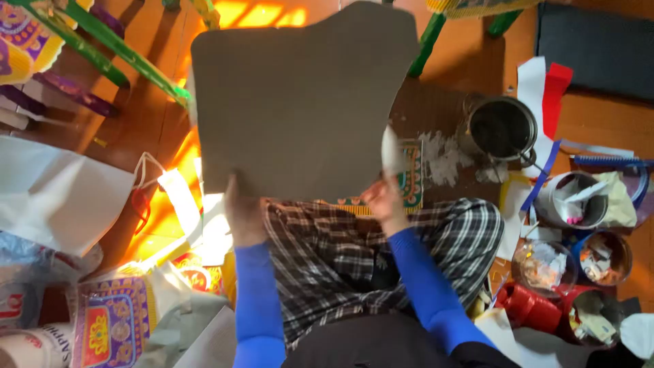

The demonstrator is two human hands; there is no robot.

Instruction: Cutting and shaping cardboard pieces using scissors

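Gripping one grey cardboard sheet (300, 102) by its lower edge, the left hand (243, 215) shows closed fingers; the right hand (383, 199) pinches one white strip (391, 151).

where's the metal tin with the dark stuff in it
In the head view the metal tin stands on the floor at upper right, beside the white scraps and just right of the grey cardboard sheet that both hands hold.

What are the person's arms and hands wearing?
Both arms wear snug, bright blue long sleeves that reach the wrists, plain with no pattern or markings to be seen. The left hand and the right hand are bare: no gloves, and no rings or watch can be made out.
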